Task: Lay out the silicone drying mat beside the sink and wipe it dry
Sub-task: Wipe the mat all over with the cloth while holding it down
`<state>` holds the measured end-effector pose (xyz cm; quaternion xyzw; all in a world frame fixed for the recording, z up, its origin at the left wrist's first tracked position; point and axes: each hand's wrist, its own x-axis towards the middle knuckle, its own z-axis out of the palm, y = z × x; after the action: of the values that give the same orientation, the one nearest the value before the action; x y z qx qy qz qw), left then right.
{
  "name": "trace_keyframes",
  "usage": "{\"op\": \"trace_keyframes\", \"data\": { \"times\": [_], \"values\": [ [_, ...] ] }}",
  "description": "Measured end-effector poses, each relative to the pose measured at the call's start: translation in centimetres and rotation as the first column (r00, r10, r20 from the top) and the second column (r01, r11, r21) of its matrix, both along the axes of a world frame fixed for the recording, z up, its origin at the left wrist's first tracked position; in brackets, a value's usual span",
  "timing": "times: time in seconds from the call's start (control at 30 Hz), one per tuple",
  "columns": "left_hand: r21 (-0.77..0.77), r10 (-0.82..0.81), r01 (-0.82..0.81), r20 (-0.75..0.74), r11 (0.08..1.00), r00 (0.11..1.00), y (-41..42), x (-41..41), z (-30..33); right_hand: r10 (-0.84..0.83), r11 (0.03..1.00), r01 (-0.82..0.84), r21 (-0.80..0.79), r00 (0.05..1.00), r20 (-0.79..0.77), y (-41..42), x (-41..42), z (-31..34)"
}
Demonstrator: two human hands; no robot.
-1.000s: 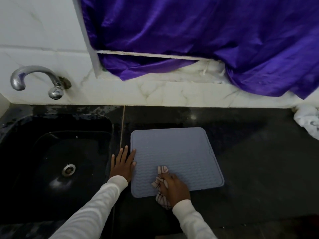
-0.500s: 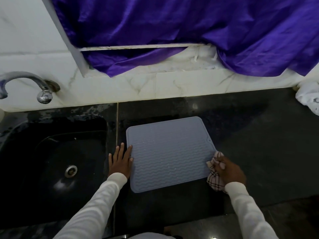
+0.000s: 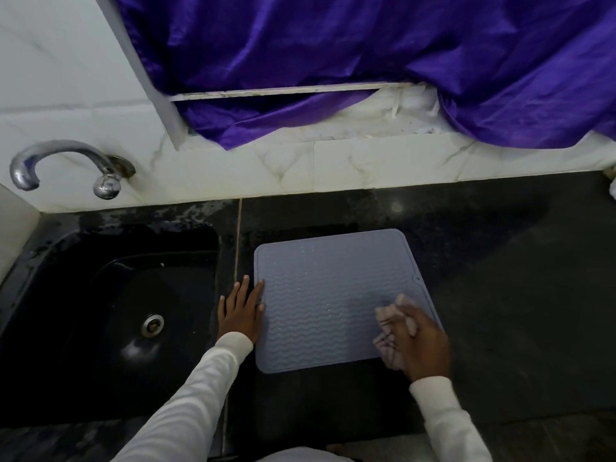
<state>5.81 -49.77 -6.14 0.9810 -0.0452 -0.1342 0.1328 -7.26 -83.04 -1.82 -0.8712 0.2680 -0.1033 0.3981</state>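
A grey-blue silicone drying mat [image 3: 326, 295] with a wavy ridged surface lies flat on the dark counter, just right of the black sink [image 3: 110, 315]. My left hand [image 3: 240, 311] rests flat with fingers spread, its fingertips touching the mat's left edge. My right hand [image 3: 420, 338] is closed on a bunched checked cloth [image 3: 386, 331], pressed on the mat's near right corner. The hand and cloth are motion-blurred and hide that corner.
A chrome tap [image 3: 66, 165] sticks out of the white marble wall above the sink. A purple curtain [image 3: 366, 61] hangs over the ledge behind. A white cloth [image 3: 612, 195] lies at the counter's far right edge. Dark counter [image 3: 516, 295] stretches right of the mat.
My right hand swept the cloth from the mat's near middle out past the right edge, then back onto the near right corner. My left hand stayed at the left edge.
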Motion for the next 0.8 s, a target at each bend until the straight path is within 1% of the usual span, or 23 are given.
{"op": "trace_keyframes", "data": {
  "times": [0.07,0.1,0.17,0.23,0.3,0.33,0.37,0.43,0.53,0.57,0.6,0.63,0.73,0.8],
  "values": [
    [0.005,0.017,-0.017,0.005,1.0,1.0,-0.2,0.0,0.0,0.155,0.982,-0.158,0.1,0.987,0.036,4.0,0.8,0.3],
    [0.004,0.024,-0.024,0.007,1.0,1.0,-0.2,-0.1,-0.1,0.249,0.962,-0.253,0.1,0.967,0.045,6.4,1.2,0.5],
    [0.007,0.021,-0.021,0.011,1.0,1.0,-0.3,0.0,-0.1,0.435,0.9,-0.435,0.006,0.9,0.029,11.1,2.2,0.7],
    [0.006,0.013,-0.013,0.002,1.0,1.0,-0.2,0.2,-0.2,0.598,0.797,-0.598,-0.086,0.801,-0.026,14.5,2.2,0.2],
    [-0.011,0.007,-0.007,-0.007,1.0,1.0,0.1,0.3,-0.3,0.682,0.704,-0.667,-0.243,0.731,-0.033,15.6,1.8,-1.0],
    [-0.017,0.004,-0.004,-0.005,1.0,1.0,0.2,0.4,-0.3,0.696,0.675,-0.681,-0.283,0.715,-0.059,15.3,1.5,-1.6],
    [-0.021,0.004,-0.004,-0.005,1.0,1.0,0.3,0.4,-0.4,0.69,0.664,-0.68,-0.311,0.717,-0.095,14.7,1.3,-2.1],
    [-0.023,0.005,-0.005,-0.007,1.0,1.0,0.3,0.4,-0.3,0.663,0.676,-0.669,-0.307,0.735,-0.142,12.9,1.1,-2.8],
    [-0.006,0.01,-0.01,-0.014,1.0,1.0,0.0,0.3,0.0,0.582,0.75,-0.605,-0.269,0.796,-0.169,9.2,1.1,-3.0],
    [-0.006,0.015,-0.015,-0.017,1.0,1.0,-0.1,0.2,0.1,0.558,0.764,-0.598,-0.241,0.801,-0.216,7.6,1.0,-2.8],
    [-0.008,0.018,-0.018,-0.016,1.0,1.0,-0.1,0.3,0.1,0.535,0.789,-0.587,-0.181,0.802,-0.267,5.9,0.8,-2.5],
    [-0.008,0.022,-0.022,-0.013,1.0,1.0,-0.2,0.2,0.2,0.509,0.816,-0.561,-0.138,0.811,-0.29,3.9,0.6,-2.5],
    [-0.006,0.035,-0.035,-0.003,0.999,0.999,-0.4,0.0,0.2,0.377,0.903,-0.424,-0.076,0.863,-0.336,-1.9,-0.4,-2.1],
    [-0.008,0.042,-0.042,0.003,0.999,0.999,-0.6,-0.1,0.2,0.297,0.932,-0.352,-0.091,0.881,-0.367,-5.2,-1.2,-1.7]
  ]
}}
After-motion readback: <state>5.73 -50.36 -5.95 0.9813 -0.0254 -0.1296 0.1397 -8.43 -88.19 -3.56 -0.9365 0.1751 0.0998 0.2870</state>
